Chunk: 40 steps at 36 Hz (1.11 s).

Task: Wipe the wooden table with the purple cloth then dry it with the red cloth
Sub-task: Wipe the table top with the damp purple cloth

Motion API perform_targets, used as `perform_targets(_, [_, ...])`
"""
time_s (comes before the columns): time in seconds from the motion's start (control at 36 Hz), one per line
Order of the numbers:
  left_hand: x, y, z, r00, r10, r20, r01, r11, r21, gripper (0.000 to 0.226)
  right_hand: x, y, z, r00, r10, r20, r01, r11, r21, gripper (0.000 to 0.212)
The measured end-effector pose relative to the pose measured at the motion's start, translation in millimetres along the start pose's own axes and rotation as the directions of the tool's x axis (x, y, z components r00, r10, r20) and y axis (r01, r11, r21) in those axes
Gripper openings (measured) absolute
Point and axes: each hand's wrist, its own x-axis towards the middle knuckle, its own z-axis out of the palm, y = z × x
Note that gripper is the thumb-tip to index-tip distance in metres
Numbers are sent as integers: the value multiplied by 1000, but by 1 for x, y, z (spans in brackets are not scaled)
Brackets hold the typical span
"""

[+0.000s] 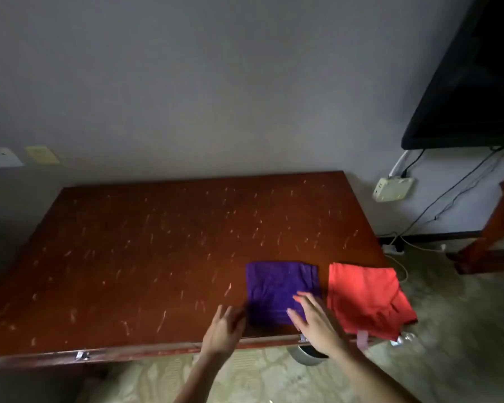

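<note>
Purple cloth [277, 286] lies folded; right hand [314, 321] seemingly rests open on it.

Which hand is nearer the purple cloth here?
The right hand: its fingers lie over the near right part of the purple cloth. The left hand is just off the cloth's near left corner, over the table.

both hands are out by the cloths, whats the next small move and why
Probably lower the right hand onto the purple cloth and grip it. It hovers open over the cloth's near corner, the left hand is open beside its left edge, and the cloth lies folded flat. The table is covered in pale marks, and the red cloth comes later.
</note>
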Motion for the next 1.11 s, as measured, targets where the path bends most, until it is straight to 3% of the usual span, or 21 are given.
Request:
perform_targets(0.11, [36, 16, -3, 999, 29, -36, -28, 999, 38, 36, 43, -18, -13, 984, -46, 175, 71, 988, -139, 84])
perform_targets(0.19, [56, 15, 5, 995, 66, -70, -59, 994, 91, 37, 62, -17, 1, 985, -84, 152, 112, 975, -191, 85])
perform_targets(0.31, [72, 9, 7, 982, 99, -161, -65, 977, 204, 33, 72, -10, 21, 963, -240, 122, 265, 928, -261, 69])
perform_targets(0.47, [93, -8, 20, 943, 184, -277, -112, 960, 257, 31, 81, 7, 50, 866, -428, 257, 485, 843, -230, 70])
perform_targets(0.58, [110, -4, 26, 916, 277, -291, -177, 928, 327, 34, 95, 17, 45, 847, -460, 266, 518, 826, -221, 71])
perform_targets(1.0, [169, 47, 60, 883, 209, -421, -154, 975, 163, 33, 230, 66, 21, 828, -503, 247, 559, 777, -289, 71])
perform_targets(1.11, [179, 55, 71, 894, 204, -400, -170, 978, 120, 39, 276, 83, 10, 830, -505, 236, 556, 775, -300, 69])
